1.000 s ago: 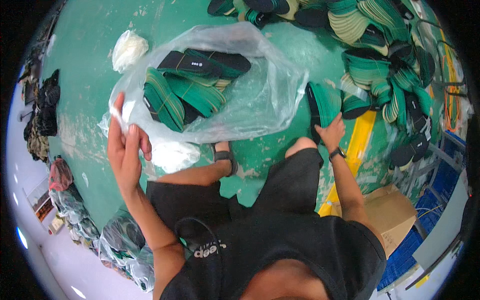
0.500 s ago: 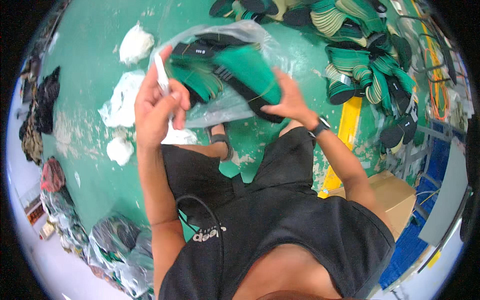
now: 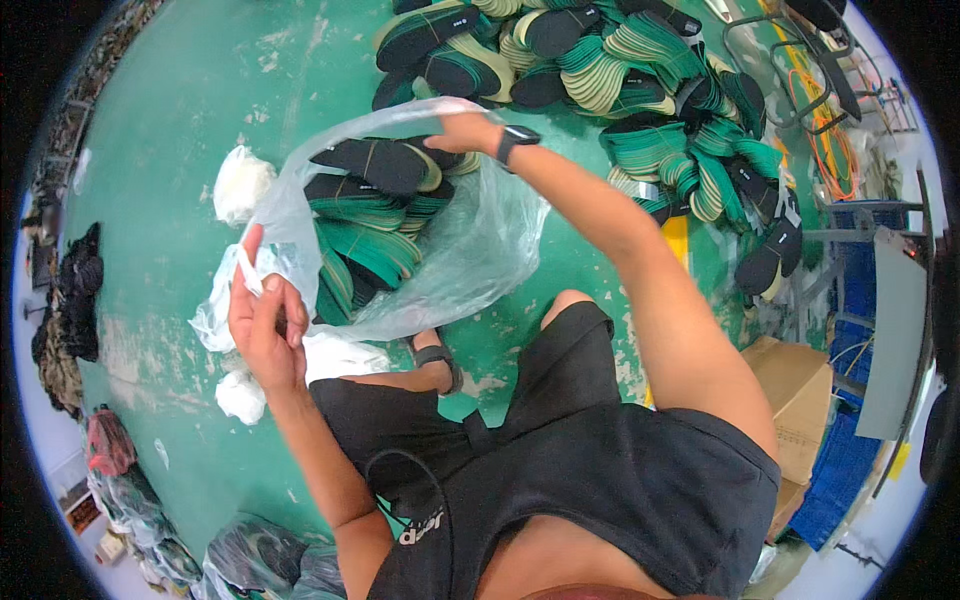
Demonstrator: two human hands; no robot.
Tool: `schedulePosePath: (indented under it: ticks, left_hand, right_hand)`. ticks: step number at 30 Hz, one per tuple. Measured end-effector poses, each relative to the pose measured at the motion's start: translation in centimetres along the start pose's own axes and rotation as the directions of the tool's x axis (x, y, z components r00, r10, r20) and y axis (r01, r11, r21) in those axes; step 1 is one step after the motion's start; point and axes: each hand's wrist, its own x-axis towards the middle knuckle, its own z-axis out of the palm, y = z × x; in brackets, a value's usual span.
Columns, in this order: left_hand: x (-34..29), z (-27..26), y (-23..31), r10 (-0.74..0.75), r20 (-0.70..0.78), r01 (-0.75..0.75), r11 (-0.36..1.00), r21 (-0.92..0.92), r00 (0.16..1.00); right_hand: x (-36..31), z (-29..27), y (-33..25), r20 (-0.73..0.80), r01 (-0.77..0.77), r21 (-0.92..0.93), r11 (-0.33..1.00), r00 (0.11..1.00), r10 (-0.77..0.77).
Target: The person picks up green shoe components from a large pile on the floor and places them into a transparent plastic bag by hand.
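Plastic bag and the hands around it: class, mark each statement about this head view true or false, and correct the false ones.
1. The translucent plastic bag lies on a green floor. True.
2. The bag contains nothing. False: insole bundles lie inside it.
3. The right hand is by the bag's far rim. True.
4. Both wrists are bare. False: a dark watch is on the right wrist.
5. A narrow white item shows at the left hand. True.
6. No insoles lie outside the bag. False: a large pile lies beyond it.

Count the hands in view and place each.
2: the left hand at the left side of the clear bag, the right hand at its far rim, near black insoles.
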Motion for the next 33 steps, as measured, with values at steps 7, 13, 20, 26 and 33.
schedulePosePath:
  ticks: [7, 13, 20, 26, 33]
  left_hand:
    - [6.0, 1.2, -1.0, 0.014, -0.072, -0.01, 0.998, 0.056, 0.997]
    - [7.5, -0.2, -2.9, -0.309, 0.079, 0.264, 0.898, 0.351, 0.948]
    - [8.0, -2.9, -1.4, -0.588, -0.035, 0.472, 0.61, 0.636, 0.808]
    - [6.2, -5.5, -1.6, -0.634, -0.257, 0.667, 0.577, 0.47, 0.73]
    - [4.8, -3.6, -1.1, -0.518, -0.399, 0.653, 0.631, 0.418, 0.756]
  right_hand:
    - [-5.0, -5.6, 2.6, 0.086, -0.328, 0.698, 0.637, 0.921, 0.381]
    - [-0.4, -2.2, 13.8, -0.221, -0.353, 0.252, 0.901, 0.885, 0.409]
    - [16.4, 1.0, 21.4, -0.149, -0.106, -0.333, 0.937, 0.987, 0.059]
    - [28.6, 2.8, 22.4, 0.087, 0.063, -0.67, 0.74, 0.996, -0.006]
    - [29.4, 0.3, 20.0, 0.374, -0.019, -0.438, 0.899, 0.906, 0.201]
